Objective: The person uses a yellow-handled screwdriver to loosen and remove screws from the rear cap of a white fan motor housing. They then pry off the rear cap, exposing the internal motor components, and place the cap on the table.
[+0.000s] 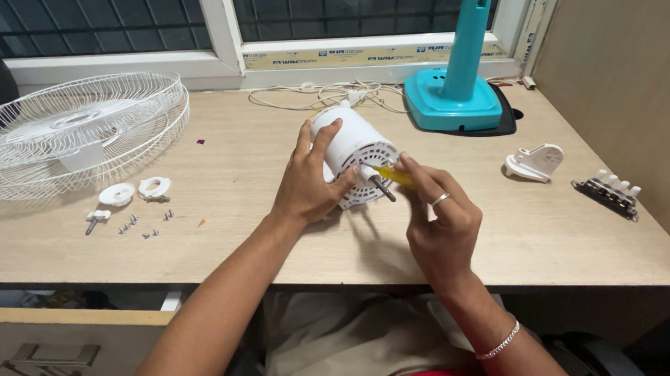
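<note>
Head view: the motor (355,155) sits mid-desk (274,248), well clear of its edges. Left hand (309,184) grips it; right hand (441,230) pinches a yellow screwdriver (394,175) at its face.

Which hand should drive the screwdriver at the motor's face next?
Right, probably: the right hand already holds the yellow-handled screwdriver at the white motor housing, while the left hand grips the housing.
</note>
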